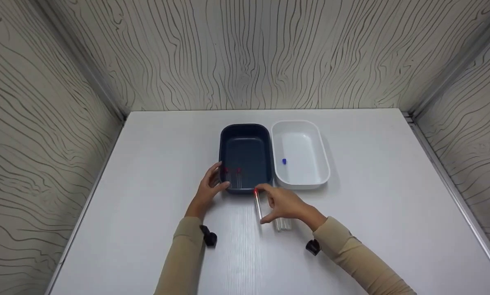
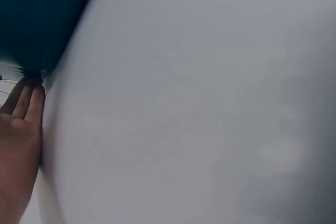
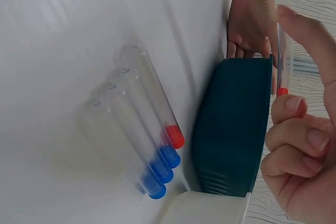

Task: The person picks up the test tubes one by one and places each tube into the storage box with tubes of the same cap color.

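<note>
My right hand [image 1: 285,203] pinches a clear test tube [image 1: 258,207] with a red cap between thumb and forefinger, end to end. This tube is just off the near rim of the dark blue tray [image 1: 247,133]. At that tray's near left corner, my left hand [image 1: 207,189] holds the edge, fingers along the outside and thumb at the rim. Two red-capped tubes [image 1: 239,176] lie inside. Beneath my right hand several more tubes [image 3: 139,90] rest on the table, one red-capped and the others blue-capped. A blue cap [image 1: 284,161] shows in the white tray [image 1: 324,164]; its tube is hard to make out.
The two trays stand side by side on the white table [image 1: 118,229], the white one on the right. Wood-grain patterned panels [image 1: 245,57] enclose the table at the back and both sides. Black wrist cameras [image 1: 209,237] sit at both cuffs.
</note>
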The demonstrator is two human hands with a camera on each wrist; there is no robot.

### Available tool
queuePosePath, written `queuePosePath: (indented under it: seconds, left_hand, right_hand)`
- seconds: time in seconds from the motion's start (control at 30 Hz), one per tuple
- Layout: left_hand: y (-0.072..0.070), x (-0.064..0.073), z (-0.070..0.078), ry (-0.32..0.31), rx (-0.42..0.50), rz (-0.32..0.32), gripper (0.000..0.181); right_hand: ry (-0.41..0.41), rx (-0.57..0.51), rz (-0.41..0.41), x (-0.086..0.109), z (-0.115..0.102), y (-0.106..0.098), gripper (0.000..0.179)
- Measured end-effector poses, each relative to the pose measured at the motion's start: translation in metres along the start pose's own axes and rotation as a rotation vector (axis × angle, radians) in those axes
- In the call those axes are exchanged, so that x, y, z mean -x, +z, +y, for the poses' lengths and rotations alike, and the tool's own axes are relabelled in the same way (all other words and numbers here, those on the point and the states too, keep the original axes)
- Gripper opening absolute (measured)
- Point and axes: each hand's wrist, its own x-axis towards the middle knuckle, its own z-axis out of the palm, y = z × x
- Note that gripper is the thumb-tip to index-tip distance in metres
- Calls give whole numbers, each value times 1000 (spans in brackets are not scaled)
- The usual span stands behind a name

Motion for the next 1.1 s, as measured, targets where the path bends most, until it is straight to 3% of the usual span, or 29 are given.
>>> queuePosePath:
  seconds: [0.23,0.43,0.67,0.83,1.1]
  left_hand:
    - [0,0,2,-11,-5,13,78]
    - [0,0,1,-15,-2,21,77]
    - [-2,-9,-16,-37,-6,52,76]
    - [-2,-9,-21,-64,-15,56,77]
    - [0,-9,-24,-60,-53,89,72]
  right_hand:
    - [-12,-30,9,-10,-4,-15,92]
    - [6,-146,36,-24,-3,-21,88]
    - [14,-125,93,-39,-3,-22,88]
    - [27,-195,117,-52,-4,-21,91]
    - [115,-294,146,-72,-4,-21,92]
